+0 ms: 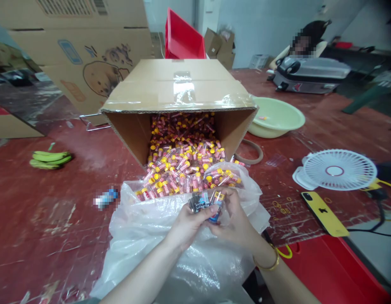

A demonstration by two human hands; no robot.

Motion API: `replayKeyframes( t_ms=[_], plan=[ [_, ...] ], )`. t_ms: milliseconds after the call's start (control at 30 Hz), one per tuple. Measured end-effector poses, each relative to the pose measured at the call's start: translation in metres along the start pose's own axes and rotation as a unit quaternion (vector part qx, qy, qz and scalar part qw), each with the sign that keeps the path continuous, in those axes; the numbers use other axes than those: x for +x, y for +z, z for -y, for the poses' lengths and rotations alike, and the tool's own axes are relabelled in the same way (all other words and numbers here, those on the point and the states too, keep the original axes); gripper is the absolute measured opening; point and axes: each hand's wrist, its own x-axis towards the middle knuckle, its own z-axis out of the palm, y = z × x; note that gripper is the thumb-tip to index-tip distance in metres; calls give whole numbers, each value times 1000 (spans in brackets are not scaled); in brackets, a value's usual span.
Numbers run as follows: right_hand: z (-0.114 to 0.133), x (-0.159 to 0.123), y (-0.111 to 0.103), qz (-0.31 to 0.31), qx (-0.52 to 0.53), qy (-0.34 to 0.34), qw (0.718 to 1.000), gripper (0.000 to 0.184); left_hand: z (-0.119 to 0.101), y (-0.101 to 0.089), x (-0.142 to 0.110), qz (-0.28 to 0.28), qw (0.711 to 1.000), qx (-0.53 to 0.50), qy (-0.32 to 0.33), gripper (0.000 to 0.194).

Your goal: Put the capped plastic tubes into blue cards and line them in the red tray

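My left hand (189, 220) is closed on a bunch of small dark printed packets (200, 202). Its thumb also rests against a small clear tube with a yellow cap and blue lower part (217, 207). My right hand (233, 217) curls around that tube from the right; its fingertips are partly hidden. Both hands meet above a white plastic sack (151, 232). Just beyond them, a heap of small tubes with yellow caps and pink contents (182, 169) spills from a cardboard box (179, 86) lying on its side, onto the sack.
Bananas (51, 159) lie at left on the red table (75, 219). On the right are a pale green basin (277, 118), a tape roll (258, 152), a white fan (337, 169) and a yellow phone (325, 214). A red bin (337, 270) stands below. Another person sits behind a grey suitcase (309, 76).
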Motion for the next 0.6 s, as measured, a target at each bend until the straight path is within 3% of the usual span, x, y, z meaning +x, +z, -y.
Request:
replayKeyframes(
  t_ms=[167,300,367,433,533,600],
  plan=[
    [6,-1,1,1,17,-1,1000,68,1,-1,-2,-4,1000,20,7,48],
    [11,1,-8,-68,101,37,992,29,2,2,-2,-5,998,59,-7,44],
    [7,-6,-31,-165,137,52,975,20,1,6,-2,-5,998,58,-23,42],
    [-4,-30,-69,-294,121,73,945,26,-1,7,-2,-12,998,54,-27,42],
    [-30,-98,-132,-494,-23,130,859,40,-4,2,3,-22,995,94,-22,46],
    [-56,-151,-159,-550,-87,170,813,44,-5,-4,6,-23,990,140,-25,47]
  ],
)
